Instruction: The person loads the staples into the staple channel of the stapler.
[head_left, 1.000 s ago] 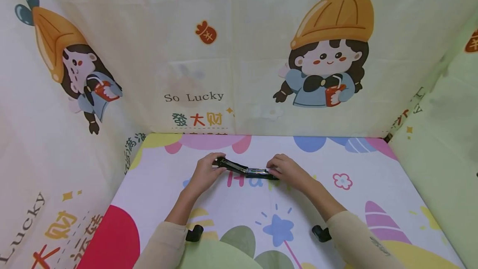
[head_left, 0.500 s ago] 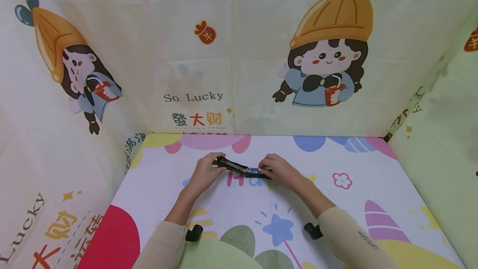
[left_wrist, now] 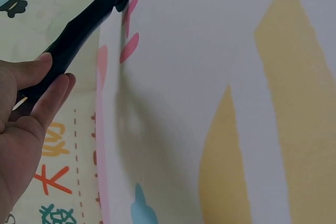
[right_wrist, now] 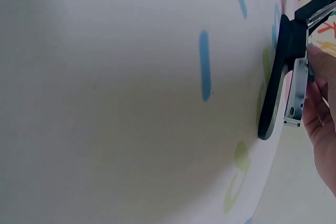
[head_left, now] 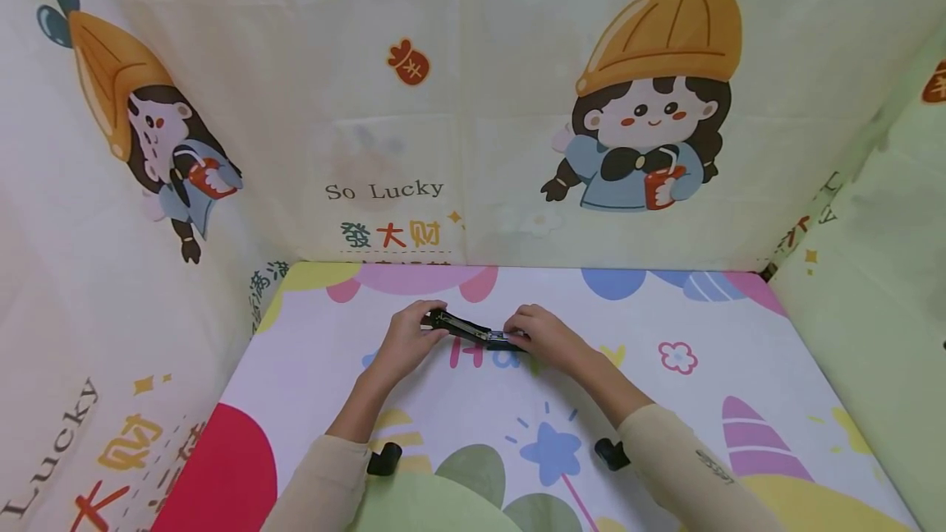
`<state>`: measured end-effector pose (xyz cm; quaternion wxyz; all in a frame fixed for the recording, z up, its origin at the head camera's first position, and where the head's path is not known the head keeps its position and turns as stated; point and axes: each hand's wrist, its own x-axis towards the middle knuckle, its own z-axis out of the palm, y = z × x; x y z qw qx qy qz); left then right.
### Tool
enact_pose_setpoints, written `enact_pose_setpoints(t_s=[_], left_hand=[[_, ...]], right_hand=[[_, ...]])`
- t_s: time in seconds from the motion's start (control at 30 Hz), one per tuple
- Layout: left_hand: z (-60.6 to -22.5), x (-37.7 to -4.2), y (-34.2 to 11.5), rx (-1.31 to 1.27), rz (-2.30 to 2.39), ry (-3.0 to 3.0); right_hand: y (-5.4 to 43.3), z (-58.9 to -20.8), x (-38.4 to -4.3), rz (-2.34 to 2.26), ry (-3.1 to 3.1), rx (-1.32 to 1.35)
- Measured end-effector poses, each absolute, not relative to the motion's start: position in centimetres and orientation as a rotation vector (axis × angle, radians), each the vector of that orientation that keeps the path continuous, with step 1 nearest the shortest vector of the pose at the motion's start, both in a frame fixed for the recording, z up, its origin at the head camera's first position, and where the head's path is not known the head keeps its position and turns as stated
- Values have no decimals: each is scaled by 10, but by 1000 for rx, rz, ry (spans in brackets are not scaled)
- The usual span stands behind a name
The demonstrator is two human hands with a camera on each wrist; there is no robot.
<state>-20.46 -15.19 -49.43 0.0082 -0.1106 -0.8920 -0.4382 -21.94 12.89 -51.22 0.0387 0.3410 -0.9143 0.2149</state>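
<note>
A black stapler (head_left: pixel 467 329) is swung open over the printed table, its top arm slanting up to the left. My left hand (head_left: pixel 405 343) grips the end of that arm between thumb and fingers; the left wrist view shows the arm's dark back (left_wrist: pixel 79 38). At the other half, my right hand (head_left: pixel 554 339) pinches a small dark piece (right_wrist: pixel 311 72) beside the silver staple magazine (right_wrist: pixel 297 90). The magazine stands raised from the black base (right_wrist: pixel 274 90), whose far end shows in the right wrist view. In the head view, my right fingers hide part of the base.
The white table (head_left: pixel 473 409) carries coloured prints. A cream cloth wall (head_left: pixel 502 130) with cartoon figures stands behind it, and more cloth closes both sides. Black wrist devices (head_left: pixel 385 460) sit by the beige sleeves.
My right hand has slid left along the stapler's lower half, closer to the hinge. The left hand has stayed almost still, gripping the raised arm.
</note>
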Motion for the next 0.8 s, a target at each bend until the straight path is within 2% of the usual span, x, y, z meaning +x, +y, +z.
enact_pose_setpoints(t_s=[0.8], left_hand=[[-497, -207, -153, -391, -1337, -2755]], right_hand=[[124, -512, -220, 702, -2786, 1072]])
